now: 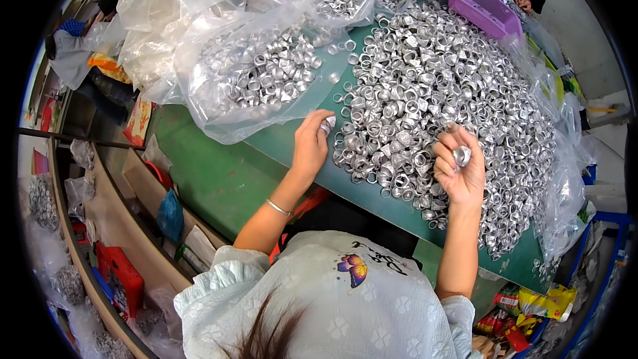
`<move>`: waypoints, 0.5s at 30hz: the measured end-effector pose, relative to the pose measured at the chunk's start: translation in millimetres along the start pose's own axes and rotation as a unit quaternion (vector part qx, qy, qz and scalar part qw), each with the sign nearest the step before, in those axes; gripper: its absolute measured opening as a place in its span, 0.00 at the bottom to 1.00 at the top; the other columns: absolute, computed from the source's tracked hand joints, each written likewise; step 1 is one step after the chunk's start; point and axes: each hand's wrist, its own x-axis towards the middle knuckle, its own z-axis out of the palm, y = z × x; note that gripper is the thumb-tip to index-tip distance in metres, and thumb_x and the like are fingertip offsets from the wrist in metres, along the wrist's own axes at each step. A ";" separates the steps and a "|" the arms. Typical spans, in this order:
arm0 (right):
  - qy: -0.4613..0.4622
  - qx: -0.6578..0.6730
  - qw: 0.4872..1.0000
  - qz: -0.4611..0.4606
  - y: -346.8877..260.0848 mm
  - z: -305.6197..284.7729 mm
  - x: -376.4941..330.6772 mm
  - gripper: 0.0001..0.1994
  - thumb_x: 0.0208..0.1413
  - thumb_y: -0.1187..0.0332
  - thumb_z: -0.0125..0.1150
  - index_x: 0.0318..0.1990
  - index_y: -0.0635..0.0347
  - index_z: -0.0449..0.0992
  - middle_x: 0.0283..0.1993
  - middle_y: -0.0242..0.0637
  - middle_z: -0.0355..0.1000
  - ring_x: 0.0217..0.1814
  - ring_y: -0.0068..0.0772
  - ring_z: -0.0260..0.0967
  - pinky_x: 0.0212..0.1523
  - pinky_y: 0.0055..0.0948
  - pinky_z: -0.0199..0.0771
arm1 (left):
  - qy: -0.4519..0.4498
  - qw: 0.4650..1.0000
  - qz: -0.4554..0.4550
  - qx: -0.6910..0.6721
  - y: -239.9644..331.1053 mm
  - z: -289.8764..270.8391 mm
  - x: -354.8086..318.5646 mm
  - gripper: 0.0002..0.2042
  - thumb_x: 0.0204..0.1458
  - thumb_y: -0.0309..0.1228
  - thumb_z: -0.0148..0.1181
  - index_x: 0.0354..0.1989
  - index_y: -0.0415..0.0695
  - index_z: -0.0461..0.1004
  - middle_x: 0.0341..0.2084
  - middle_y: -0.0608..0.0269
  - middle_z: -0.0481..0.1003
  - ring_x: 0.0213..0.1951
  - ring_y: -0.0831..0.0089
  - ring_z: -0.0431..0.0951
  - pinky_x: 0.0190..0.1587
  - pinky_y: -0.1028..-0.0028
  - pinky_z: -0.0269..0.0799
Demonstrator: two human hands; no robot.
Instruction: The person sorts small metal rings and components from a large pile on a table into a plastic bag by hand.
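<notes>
Beside the ring pile (pixel 412 86), a ring (pixel 327 125) is pinched by the left hand (pixel 310 144); over it, another ring (pixel 462 155) by the right hand (pixel 465 178); the grip is best kept light.

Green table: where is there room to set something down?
A narrow strip of table lies bare between near edge and ring pile; more between clear bag and left hand. Crowded: around the right hand, up to the purple basket.

The bare right hand (pixel 466 177) holds a silver metal ring (pixel 462 155) over a heap of silver rings (pixel 419 86). The bare left hand (pixel 310 145) grips a second silver ring (pixel 328 123)
</notes>
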 end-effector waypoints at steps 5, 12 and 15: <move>0.004 -0.034 0.999 0.002 15.1 11.2 6.4 0.09 0.58 0.67 0.51 0.36 0.63 0.73 0.20 0.27 0.59 0.16 0.17 0.49 0.10 0.15 0.45 | -0.014 0.972 -0.161 -0.171 0.8 1.9 -0.7 0.15 0.54 0.15 0.36 0.41 0.37 0.72 0.38 0.59 0.74 0.38 0.78 0.73 0.38 0.79 0.70; 0.169 -0.871 0.367 -0.278 42.2 17.3 11.7 0.15 0.41 0.59 0.68 0.25 0.63 0.76 0.18 0.43 0.69 0.18 0.44 0.66 0.20 0.35 0.64 | -0.008 0.843 -0.291 -0.452 13.9 -4.7 -2.4 0.19 0.44 0.14 0.41 0.47 0.36 0.68 0.44 0.55 0.71 0.43 0.71 0.72 0.41 0.77 0.70; 0.149 -0.913 0.288 -0.249 51.2 19.3 14.2 0.15 0.42 0.58 0.67 0.25 0.62 0.76 0.19 0.44 0.70 0.21 0.46 0.69 0.22 0.37 0.66 | -0.011 0.775 -0.326 -0.542 16.3 -10.7 -2.7 0.17 0.46 0.19 0.48 0.48 0.36 0.67 0.39 0.58 0.70 0.39 0.72 0.72 0.36 0.78 0.69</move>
